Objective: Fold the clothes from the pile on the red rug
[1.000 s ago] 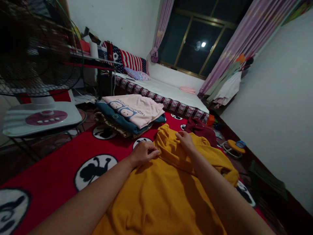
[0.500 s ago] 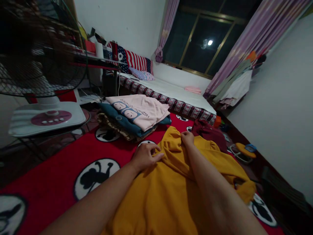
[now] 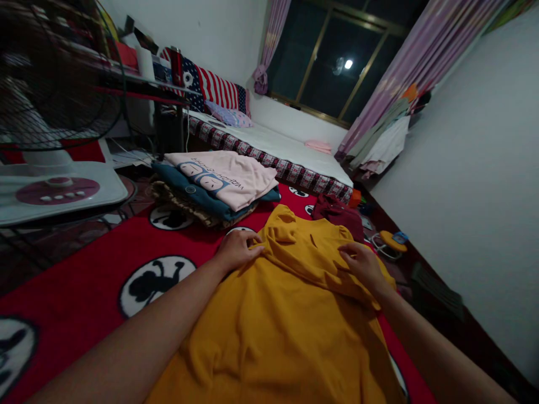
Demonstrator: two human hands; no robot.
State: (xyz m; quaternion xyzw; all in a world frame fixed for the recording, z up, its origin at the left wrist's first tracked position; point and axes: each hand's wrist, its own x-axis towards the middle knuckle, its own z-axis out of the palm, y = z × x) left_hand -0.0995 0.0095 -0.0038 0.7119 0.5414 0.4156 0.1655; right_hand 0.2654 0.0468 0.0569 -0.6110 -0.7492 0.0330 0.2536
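Observation:
A mustard-yellow dress (image 3: pixel 269 314) lies spread over the red blanket in front of me, its neck end pointing away. My left hand (image 3: pixel 238 249) is at the dress's left edge below the shoulder, fingers curled and thumb against the cloth. On the other side, my right hand (image 3: pixel 362 264) pinches the fabric of the right sleeve, thumb and fingertips close together. Folds of sleeve cross the upper part of the dress between the hands. Beyond the left hand sits a stack of folded clothes, a pink printed shirt (image 3: pixel 236 174) over a teal garment (image 3: pixel 202 199).
The red blanket (image 3: pixel 96 264) has black-and-white round prints. A maroon garment (image 3: pixel 337 216) lies past the dress's far right. A fan (image 3: pixel 54 185) stands at left. Farther back are a bed (image 3: pixel 286 143), a window and purple curtains (image 3: pixel 404 67). A yellow-topped stool (image 3: pixel 393 241) is at right.
My right hand has moved from the neckline to the right side and taken the sleeve, whose outstretched end is now drawn inward. My left hand stays at the left edge. The view has shifted.

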